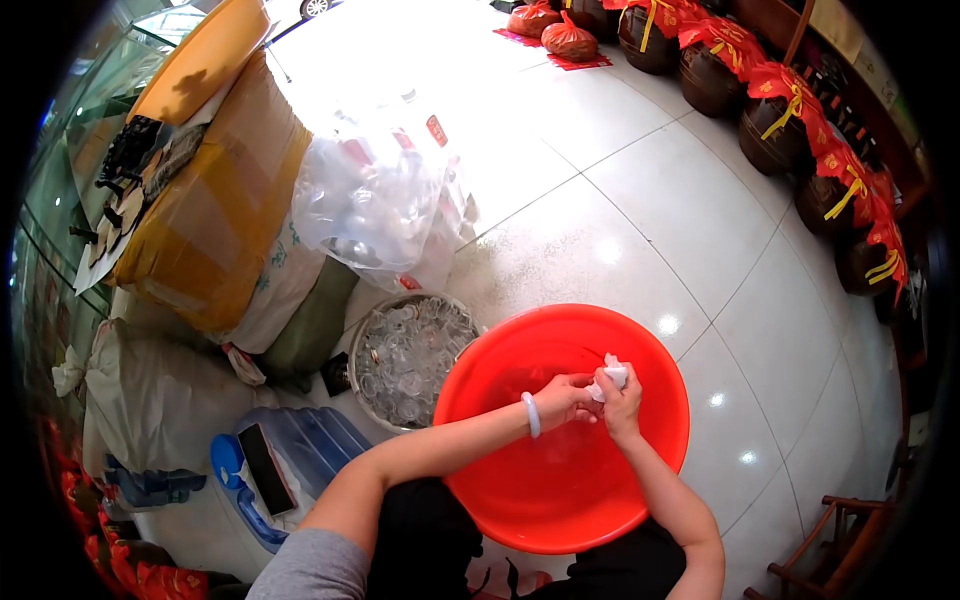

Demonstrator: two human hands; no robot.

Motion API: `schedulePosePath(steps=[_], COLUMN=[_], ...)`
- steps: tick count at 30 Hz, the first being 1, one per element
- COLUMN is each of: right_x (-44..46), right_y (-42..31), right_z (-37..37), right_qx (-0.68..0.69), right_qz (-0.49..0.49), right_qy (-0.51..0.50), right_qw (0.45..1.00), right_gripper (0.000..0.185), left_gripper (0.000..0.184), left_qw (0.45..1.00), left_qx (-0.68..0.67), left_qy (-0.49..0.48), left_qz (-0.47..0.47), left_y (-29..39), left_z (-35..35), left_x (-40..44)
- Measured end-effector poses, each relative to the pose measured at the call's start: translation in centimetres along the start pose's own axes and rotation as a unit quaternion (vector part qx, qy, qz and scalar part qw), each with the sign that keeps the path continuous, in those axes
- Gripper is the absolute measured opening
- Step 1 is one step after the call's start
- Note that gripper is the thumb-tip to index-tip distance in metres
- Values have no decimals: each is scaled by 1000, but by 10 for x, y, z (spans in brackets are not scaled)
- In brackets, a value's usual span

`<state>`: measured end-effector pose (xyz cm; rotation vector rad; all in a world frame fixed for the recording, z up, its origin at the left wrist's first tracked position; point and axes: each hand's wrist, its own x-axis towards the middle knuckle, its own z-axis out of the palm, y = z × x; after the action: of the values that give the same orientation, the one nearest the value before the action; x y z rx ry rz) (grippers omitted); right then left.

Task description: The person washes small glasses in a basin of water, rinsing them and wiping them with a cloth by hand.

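Note:
A large red plastic basin [540, 500] stands between my knees, with what looks like water in its bottom. Over it, my right hand [622, 408] is closed around a crumpled white cloth [612, 376]. My left hand [563, 402], with a pale bangle [530, 414] at the wrist, meets the right one, fingers curled against the cloth's lower edge. Whether a small clear piece sits between the hands cannot be made out. Left of the basin, a round metal tub [362, 392] is heaped with small clear glass pieces [408, 360].
A clear plastic bag [370, 195] of transparent items sits beyond the tub. Taped boxes [215, 190] and sacks [165, 400] are piled left. A phone [266, 468] lies on a blue water jug [320, 440]. Dark jars [712, 80] with red covers line the right wall, near a wooden stool [830, 545].

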<state>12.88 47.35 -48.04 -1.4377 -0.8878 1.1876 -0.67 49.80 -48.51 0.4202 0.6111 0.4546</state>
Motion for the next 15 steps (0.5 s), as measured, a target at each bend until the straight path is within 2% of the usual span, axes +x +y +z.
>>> schedulePosePath(steps=[1, 3, 5, 7, 9, 10, 11, 12, 13, 15], right_x=[-2, 3, 4, 5, 7, 11, 13, 10, 12, 15], right_y=[-1, 10, 13, 8, 14, 26, 25, 20, 21, 22], right_z=[0, -1, 0, -3, -5, -5, -3, -4, -5, -8], right_qx=[-45, -18, 64, 45, 29, -43, -116, -169, -169, -63], right_qz=[-22, -56, -75, -42, -6, -87, -167, -175, -175, -21], right_qy=[-8, -7, -22, -44, -64, -70, -76, -79, -79, -151], right_qw=[999, 998, 995, 997, 997, 993, 976, 967, 967, 986], right_gripper=[16, 17, 17, 18, 22, 30, 39, 51, 51, 52], left_gripper=[31, 26, 25, 23, 21, 21, 22, 23, 23, 28], left_qw=[1000, 995, 995, 996, 999, 999, 992, 975, 975, 970], left_qx=[0, -97, -95, -91, 23, 23, 110, 195, 195, 210], left_qy=[0, -21, -14, -7, 38, 38, 52, 65, 65, 64], left_qz=[0, -19, -17, -15, 1, 1, 40, 78, 78, 103], left_y=[-1, 3, -7, -13, -10, -10, -10, -11, -14, -15], left_z=[-1, 4, -2, -9, -12, -14, -17, -18, -19, -15], left_x=[1, -1, 3, 9, 9, 9, 8, 9, 9, 8])
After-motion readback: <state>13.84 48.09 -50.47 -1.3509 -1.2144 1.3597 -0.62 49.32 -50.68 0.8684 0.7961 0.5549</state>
